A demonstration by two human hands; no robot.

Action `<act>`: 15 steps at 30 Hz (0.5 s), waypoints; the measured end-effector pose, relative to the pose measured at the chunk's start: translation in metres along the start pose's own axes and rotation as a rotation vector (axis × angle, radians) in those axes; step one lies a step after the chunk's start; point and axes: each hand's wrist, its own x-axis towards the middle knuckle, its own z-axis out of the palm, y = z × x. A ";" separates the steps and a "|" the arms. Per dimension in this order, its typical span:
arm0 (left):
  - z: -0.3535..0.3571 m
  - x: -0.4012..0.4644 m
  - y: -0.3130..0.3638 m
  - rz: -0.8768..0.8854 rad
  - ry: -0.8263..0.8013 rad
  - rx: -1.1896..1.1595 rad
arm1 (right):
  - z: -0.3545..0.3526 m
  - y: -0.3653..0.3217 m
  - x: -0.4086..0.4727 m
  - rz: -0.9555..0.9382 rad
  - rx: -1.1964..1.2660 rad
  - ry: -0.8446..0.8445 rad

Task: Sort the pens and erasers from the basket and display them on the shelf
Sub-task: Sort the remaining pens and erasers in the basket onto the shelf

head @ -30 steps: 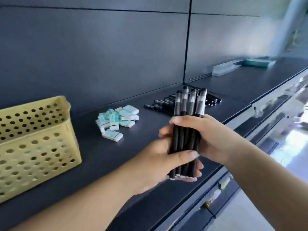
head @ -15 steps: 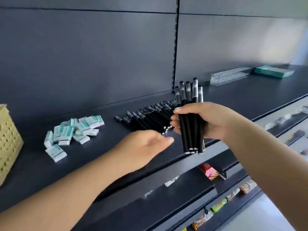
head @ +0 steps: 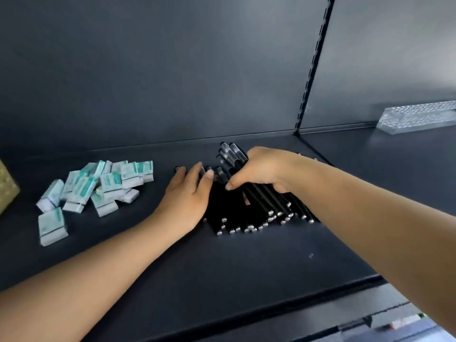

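A row of black pens (head: pixel 249 218) with silver tips lies on the dark shelf (head: pixel 222 272), tips toward me. My right hand (head: pixel 269 170) grips a bundle of black pens (head: pixel 233 154) and holds it down onto the row, caps pointing toward the back wall. My left hand (head: pixel 190 193) lies flat with straight fingers on the left end of the row. A loose heap of white and teal erasers (head: pixel 98 186) sits to the left on the same shelf. Only a corner of the yellow basket (head: pixel 7 186) shows at the left edge.
A clear plastic divider (head: pixel 417 116) lies on the neighbouring shelf section at the back right. A slotted upright (head: pixel 313 65) splits the dark back panels. Lower shelves with small goods (head: pixel 404 323) show at the bottom right.
The view has swung right and the basket has almost left the frame. My right hand has brought the pen bundle down from mid-air onto the row. My left hand let go earlier and now rests on the pens.
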 end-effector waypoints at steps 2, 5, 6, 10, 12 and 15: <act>0.003 -0.003 0.002 -0.007 -0.026 0.064 | 0.003 -0.001 0.005 -0.066 -0.065 0.002; 0.006 -0.003 0.007 -0.036 -0.037 0.100 | 0.002 -0.001 0.009 -0.151 -0.131 -0.011; 0.006 -0.003 0.010 -0.051 -0.033 0.082 | 0.000 -0.001 0.008 -0.174 -0.183 0.025; 0.009 -0.003 0.012 -0.057 -0.024 0.066 | -0.007 0.006 0.009 -0.257 -0.303 0.184; 0.011 -0.002 0.013 -0.034 -0.022 0.050 | -0.009 0.007 0.006 -0.298 -0.321 0.217; 0.013 0.000 0.014 -0.022 -0.030 0.060 | -0.013 0.009 0.003 -0.333 -0.310 0.244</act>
